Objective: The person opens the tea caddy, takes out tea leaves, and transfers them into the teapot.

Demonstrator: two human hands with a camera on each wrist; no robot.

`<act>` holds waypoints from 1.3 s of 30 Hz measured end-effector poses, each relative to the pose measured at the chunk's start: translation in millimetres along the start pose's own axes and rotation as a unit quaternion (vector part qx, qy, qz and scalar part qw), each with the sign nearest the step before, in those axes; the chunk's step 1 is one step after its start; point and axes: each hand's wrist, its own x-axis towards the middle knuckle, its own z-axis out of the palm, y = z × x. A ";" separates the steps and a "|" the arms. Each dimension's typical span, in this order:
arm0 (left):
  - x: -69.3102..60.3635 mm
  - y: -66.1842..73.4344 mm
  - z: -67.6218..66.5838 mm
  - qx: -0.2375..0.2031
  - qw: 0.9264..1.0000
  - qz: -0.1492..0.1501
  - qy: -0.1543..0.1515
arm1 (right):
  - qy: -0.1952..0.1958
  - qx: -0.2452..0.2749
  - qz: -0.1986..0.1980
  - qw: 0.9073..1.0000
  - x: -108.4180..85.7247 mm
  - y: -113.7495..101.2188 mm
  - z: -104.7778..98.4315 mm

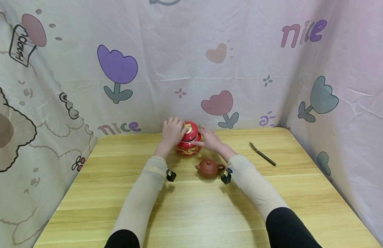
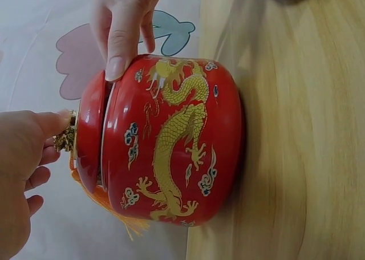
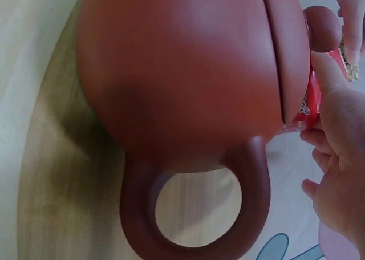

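Note:
A red ceramic jar (image 2: pixel 171 140) with a gold dragon stands near the table's back edge. Its red lid (image 2: pixel 91 131) sits tilted, with a dark gap at the rim. My left hand (image 1: pixel 172 132) pinches the gold knob (image 2: pixel 67 135) on top of the lid. From the other side my right hand (image 1: pixel 211 139) touches the jar, thumb extended against it near the rim. Some of its other fingers are hidden in the right wrist view. In front of the jar sits a brown clay teapot (image 1: pixel 208 169), lidded, below my right wrist.
A slim dark pen-like tool (image 1: pixel 262 153) with a pointed metal tip lies to the right on the wooden table (image 1: pixel 191 210). A printed cloth (image 1: pixel 166 62) hangs behind the table and along both sides. An orange tassel (image 2: pixel 108 206) hangs by the lid.

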 end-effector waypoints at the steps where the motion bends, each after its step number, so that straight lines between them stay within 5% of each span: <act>1: -0.4 0.7 -0.3 0.001 1.000 0.000 -0.003 | 0.000 0.001 -0.001 1.000 -0.2 0.1 0.0; 39: 0.0 5.0 -3.0 0.034 0.998 0.004 -0.054 | -0.008 0.015 0.019 1.000 -4.1 -3.5 0.4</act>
